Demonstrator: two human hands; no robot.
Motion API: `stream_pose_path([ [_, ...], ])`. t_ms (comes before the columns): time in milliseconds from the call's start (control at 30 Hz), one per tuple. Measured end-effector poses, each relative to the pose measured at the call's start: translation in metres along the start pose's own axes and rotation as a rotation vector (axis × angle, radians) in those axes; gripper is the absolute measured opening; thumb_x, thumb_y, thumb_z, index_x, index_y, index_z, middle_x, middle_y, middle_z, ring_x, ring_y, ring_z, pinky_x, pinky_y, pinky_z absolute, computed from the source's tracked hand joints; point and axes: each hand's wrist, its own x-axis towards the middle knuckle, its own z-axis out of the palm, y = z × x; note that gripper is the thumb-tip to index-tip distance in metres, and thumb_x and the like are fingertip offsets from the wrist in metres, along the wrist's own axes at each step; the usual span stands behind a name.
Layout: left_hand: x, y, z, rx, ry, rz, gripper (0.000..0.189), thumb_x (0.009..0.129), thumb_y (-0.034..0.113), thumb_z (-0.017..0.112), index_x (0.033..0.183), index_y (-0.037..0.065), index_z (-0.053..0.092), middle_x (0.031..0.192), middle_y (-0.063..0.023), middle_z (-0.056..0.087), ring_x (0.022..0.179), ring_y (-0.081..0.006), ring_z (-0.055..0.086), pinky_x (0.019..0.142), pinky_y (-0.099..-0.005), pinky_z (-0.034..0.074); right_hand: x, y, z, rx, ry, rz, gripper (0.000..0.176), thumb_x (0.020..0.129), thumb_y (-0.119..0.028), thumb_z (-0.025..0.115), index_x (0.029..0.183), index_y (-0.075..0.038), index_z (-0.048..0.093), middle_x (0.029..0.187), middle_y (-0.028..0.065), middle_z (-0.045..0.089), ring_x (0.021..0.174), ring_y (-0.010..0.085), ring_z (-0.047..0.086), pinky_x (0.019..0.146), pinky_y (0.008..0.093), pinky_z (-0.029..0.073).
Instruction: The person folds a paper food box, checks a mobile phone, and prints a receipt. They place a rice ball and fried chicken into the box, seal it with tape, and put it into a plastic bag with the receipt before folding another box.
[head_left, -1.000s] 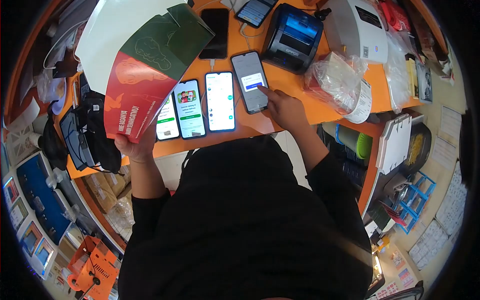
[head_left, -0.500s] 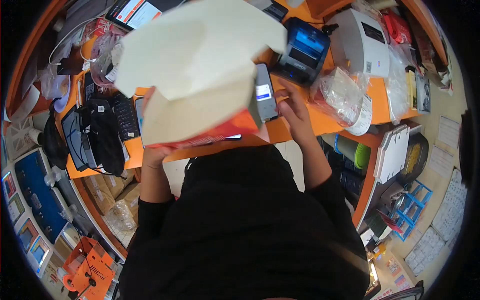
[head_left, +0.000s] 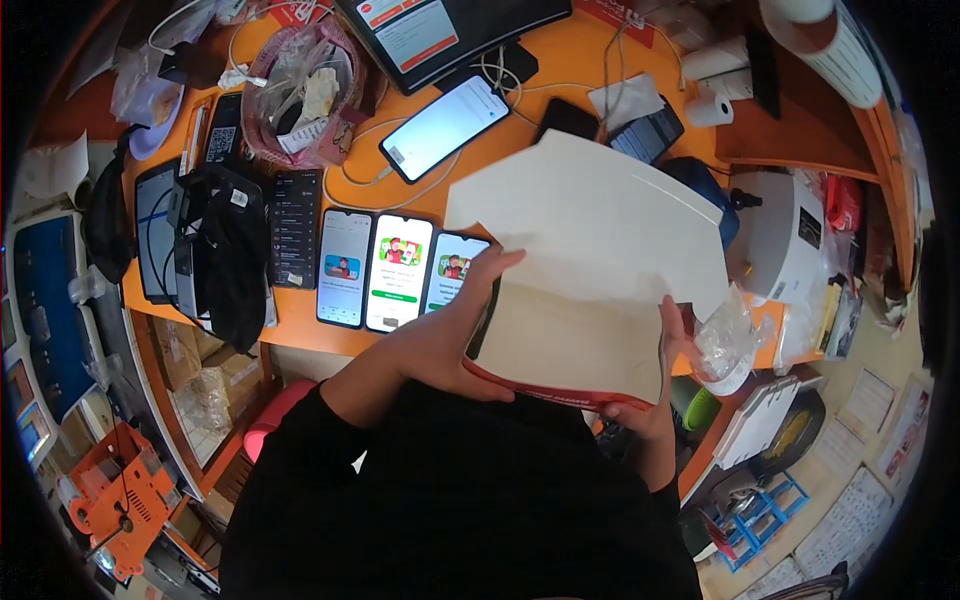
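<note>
An open cardboard box (head_left: 575,335) with a red outside and a pale, bare inside is held before my body, above the desk's front edge. Its wide lid flap (head_left: 600,220) stands up and away from me. My left hand (head_left: 445,335) grips the left side wall, thumb over the rim. On the opposite side, my right hand (head_left: 660,375) clasps the right wall near the front corner. Left of the box, several phones lie in a row, among them a bright white-screened phone (head_left: 398,270); the one nearest my left hand is a smaller lit phone (head_left: 455,265), partly covered.
Farther back on the orange desk (head_left: 300,325) are a monitor (head_left: 430,35), a charging phone (head_left: 440,125) with cables and a pink basket (head_left: 345,130) of plastic bags. A white printer (head_left: 775,235) and clear plastic wrap (head_left: 735,340) stand at right. A black bag (head_left: 235,265) hangs at left.
The box has shifted right and its inside now faces me. My right hand, earlier free beside it, has taken hold of its right side. My view has turned, showing more phones.
</note>
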Motion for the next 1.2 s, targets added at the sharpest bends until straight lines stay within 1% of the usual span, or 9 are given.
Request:
stream_pose_path([
  [133,0.001,-0.012,0.007,-0.052,0.082,0.021,0.12,0.067,0.032,0.085,0.145,0.002,-0.001,0.142,-0.0215,0.014,0.137,-0.0342,0.016,0.111,-0.0425,0.021,0.004,0.0,0.003,-0.011,0.085,0.087,0.123,0.061,-0.043,0.085,0.147,-0.003,0.006,0.136,0.0128,0.03,0.128,0.027,0.036,0.106,0.0405,0.03],
  [233,0.003,-0.008,0.002,-0.174,0.108,0.007,0.12,0.067,0.034,0.085,0.145,0.002,0.0,0.141,-0.0213,0.014,0.137,-0.0336,0.016,0.111,-0.043,0.021,0.008,0.005,0.005,0.043,0.01,-0.013,0.119,0.063,-0.041,0.084,0.146,-0.004,0.007,0.133,0.0122,0.032,0.127,0.0268,0.037,0.105,0.041,0.031],
  [433,-0.002,-0.013,0.005,-0.045,0.019,-0.14,0.125,0.066,0.036,0.084,0.147,0.005,-0.006,0.141,-0.0184,0.012,0.135,-0.0321,0.017,0.11,-0.0461,0.02,0.004,0.006,0.007,0.092,0.029,0.143,0.112,0.064,-0.041,0.084,0.144,-0.007,0.013,0.136,0.0146,0.031,0.129,0.0293,0.035,0.106,0.0429,0.031],
  [633,0.005,-0.021,0.005,-0.331,0.043,0.001,0.127,0.057,0.041,0.088,0.146,0.01,0.003,0.137,-0.0189,0.016,0.136,-0.0349,0.016,0.11,-0.0451,0.021,0.013,0.011,0.004,0.147,0.203,-0.083,0.114,0.061,-0.051,0.084,0.142,-0.006,0.018,0.143,0.0161,0.028,0.133,0.0293,0.033,0.107,0.0441,0.031],
  [733,0.011,-0.022,0.004,-0.242,0.055,0.058,0.126,0.053,0.042,0.089,0.144,0.013,0.006,0.134,-0.0179,0.018,0.135,-0.0353,0.018,0.109,-0.046,0.022,0.012,0.021,-0.005,0.191,0.227,-0.054,0.114,0.059,-0.058,0.083,0.141,-0.006,0.021,0.145,0.0157,0.026,0.134,0.029,0.032,0.109,0.0444,0.029],
  [933,0.009,-0.026,0.016,-0.361,0.106,0.018,0.115,0.058,0.035,0.087,0.141,0.014,0.009,0.129,-0.0161,0.023,0.131,-0.0347,0.023,0.107,-0.0451,0.026,0.001,0.013,0.007,0.146,0.259,0.117,0.107,0.061,-0.061,0.081,0.138,-0.012,0.026,0.141,0.0149,0.03,0.132,0.0295,0.033,0.108,0.0447,0.03],
  [1033,0.012,-0.016,0.009,-0.275,0.099,0.03,0.114,0.06,0.031,0.086,0.141,0.013,0.007,0.129,-0.016,0.022,0.131,-0.0335,0.024,0.106,-0.0442,0.027,0.004,0.026,0.005,0.159,0.21,-0.002,0.103,0.062,-0.059,0.082,0.137,-0.015,0.026,0.137,0.0139,0.032,0.13,0.0278,0.035,0.106,0.0435,0.032],
  [1133,0.01,-0.02,0.005,-0.27,0.081,0.027,0.115,0.061,0.028,0.084,0.142,0.012,0.005,0.131,-0.0158,0.022,0.131,-0.032,0.024,0.107,-0.0437,0.027,-0.001,0.017,0.009,0.123,0.114,0.066,0.101,0.064,-0.056,0.082,0.137,-0.013,0.026,0.134,0.0128,0.035,0.127,0.027,0.038,0.102,0.0421,0.035],
  [1200,0.007,-0.021,0.005,-0.247,0.072,-0.012,0.118,0.06,0.036,0.083,0.143,0.011,0.002,0.131,-0.0155,0.021,0.131,-0.0315,0.022,0.107,-0.0434,0.024,-0.022,0.001,0.011,0.158,0.202,0.387,0.101,0.065,-0.053,0.082,0.138,-0.012,0.025,0.132,0.0117,0.037,0.123,0.0264,0.041,0.101,0.0412,0.037],
])
